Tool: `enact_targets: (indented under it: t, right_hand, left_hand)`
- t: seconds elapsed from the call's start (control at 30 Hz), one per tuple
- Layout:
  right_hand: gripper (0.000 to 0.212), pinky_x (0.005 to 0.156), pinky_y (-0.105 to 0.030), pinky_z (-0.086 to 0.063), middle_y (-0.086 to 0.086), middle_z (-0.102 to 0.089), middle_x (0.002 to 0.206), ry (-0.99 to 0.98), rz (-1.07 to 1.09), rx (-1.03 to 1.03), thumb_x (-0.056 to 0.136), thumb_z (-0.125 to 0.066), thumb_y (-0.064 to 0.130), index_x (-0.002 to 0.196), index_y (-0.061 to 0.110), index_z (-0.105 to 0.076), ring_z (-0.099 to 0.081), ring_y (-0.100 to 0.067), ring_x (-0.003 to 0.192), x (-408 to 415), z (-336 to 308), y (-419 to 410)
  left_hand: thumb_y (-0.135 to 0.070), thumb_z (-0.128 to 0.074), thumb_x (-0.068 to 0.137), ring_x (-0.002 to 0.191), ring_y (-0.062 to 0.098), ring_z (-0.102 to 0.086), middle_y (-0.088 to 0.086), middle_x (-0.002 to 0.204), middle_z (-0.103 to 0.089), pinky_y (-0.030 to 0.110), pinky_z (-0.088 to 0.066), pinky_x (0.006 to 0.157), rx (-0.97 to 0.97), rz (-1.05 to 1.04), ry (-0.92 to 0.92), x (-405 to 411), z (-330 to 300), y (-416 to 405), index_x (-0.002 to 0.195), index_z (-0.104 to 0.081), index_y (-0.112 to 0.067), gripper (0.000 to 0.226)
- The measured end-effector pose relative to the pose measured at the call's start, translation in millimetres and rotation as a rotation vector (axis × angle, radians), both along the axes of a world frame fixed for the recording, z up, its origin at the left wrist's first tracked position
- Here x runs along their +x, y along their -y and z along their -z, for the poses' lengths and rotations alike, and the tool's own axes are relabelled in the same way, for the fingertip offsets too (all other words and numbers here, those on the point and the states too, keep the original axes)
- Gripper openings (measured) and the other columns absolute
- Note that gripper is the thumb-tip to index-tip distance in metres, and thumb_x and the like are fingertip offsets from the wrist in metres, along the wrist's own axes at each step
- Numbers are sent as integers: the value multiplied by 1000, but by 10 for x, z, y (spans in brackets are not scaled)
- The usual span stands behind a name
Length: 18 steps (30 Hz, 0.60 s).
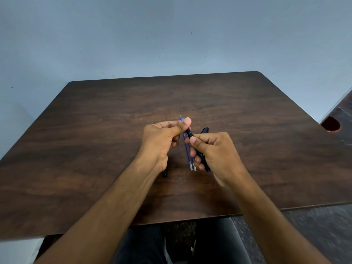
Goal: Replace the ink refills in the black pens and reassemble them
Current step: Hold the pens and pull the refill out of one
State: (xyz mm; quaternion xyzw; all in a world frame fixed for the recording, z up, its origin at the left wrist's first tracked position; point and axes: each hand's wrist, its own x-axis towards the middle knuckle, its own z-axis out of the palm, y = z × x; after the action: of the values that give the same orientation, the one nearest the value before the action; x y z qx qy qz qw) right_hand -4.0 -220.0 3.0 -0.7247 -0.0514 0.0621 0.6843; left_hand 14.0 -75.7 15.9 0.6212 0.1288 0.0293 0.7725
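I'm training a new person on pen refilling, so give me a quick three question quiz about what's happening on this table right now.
1. True or false: the right hand holds a black pen barrel.
2. What does the left hand pinch between thumb and fingers?
A. a blue refill
B. a pen cap
C. a spring
3. Fill in: two loose blue refills lie on the wooden table between the two ____.

Key:
1. True.
2. A: the blue refill, its metal tip poking out past the thumb.
3. hands.
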Motion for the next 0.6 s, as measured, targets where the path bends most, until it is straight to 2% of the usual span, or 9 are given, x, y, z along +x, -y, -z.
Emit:
enact_targets:
  t: [0.07, 0.1, 0.2, 0.27, 0.33, 0.5, 0.6]
  right_hand:
    - [20, 41, -23, -42, 1, -62, 56, -1, -8, 2, 103, -59, 13, 97, 5, -77, -50, -11, 46, -11, -20, 12]
    - [21, 41, -23, -42, 1, -62, 56, 1, -9, 2, 103, -59, 13, 98, 5, -77, -50, -11, 46, -14, -24, 17]
    - [21, 41, -23, -42, 1, -62, 56, -6, -4, 8, 103, -58, 12, 98, 6, -77, -51, -11, 47, -7, -19, 35]
    - [21, 42, -24, -41, 2, -62, 55, -30, -7, 18, 103, -58, 11, 97, 5, -77, -50, -11, 47, 4, -22, 49]
    - [21, 42, -24, -41, 2, -61, 55, -51, -18, 19, 103, -58, 11, 97, 5, -77, -50, -11, 47, 9, -33, 53]
    - [22, 42, -26, -42, -3, -62, 58, -67, -38, 44, 103, -58, 12, 95, 4, -77, -51, -13, 47, 6, -67, 34]
    - [22, 42, -26, -43, -4, -62, 59, -57, -50, 37, 103, -58, 12, 95, 5, -77, -51, -14, 47, -5, -81, 30]
  left_hand:
    - [-44, -90, 51, 57, 7, -46, 0, 70, -65, 26, -43, 60, 41, 24, -38, -1, 3, -13, 77, -76, -12, 43]
    - [-47, -89, 52, 60, 7, -46, -2, 69, -62, 26, -42, 61, 46, 53, -48, -6, 3, -25, 76, -75, -14, 43]
    - [-52, -79, 71, 68, 5, -52, -3, 84, -70, 27, -40, 68, 54, 174, -42, -31, -5, -86, 91, -80, -15, 42]
    - [-38, -69, 88, 68, -2, -60, -7, 104, -77, 29, -37, 72, 43, 240, 1, -42, -4, -132, 105, -79, -18, 29]
    - [-24, -65, 93, 65, -5, -61, -4, 111, -77, 28, -35, 70, -8, 245, 22, -46, -14, -149, 110, -77, -16, 22]
    - [-25, -78, 71, 59, 5, -44, 4, 97, -77, 19, -32, 55, -133, 143, 11, -35, -23, -104, 101, -76, -5, 36]
    - [-28, -84, 62, 57, 5, -40, -2, 78, -66, 20, -32, 53, -122, 85, -21, -21, -11, -84, 90, -76, -10, 34]
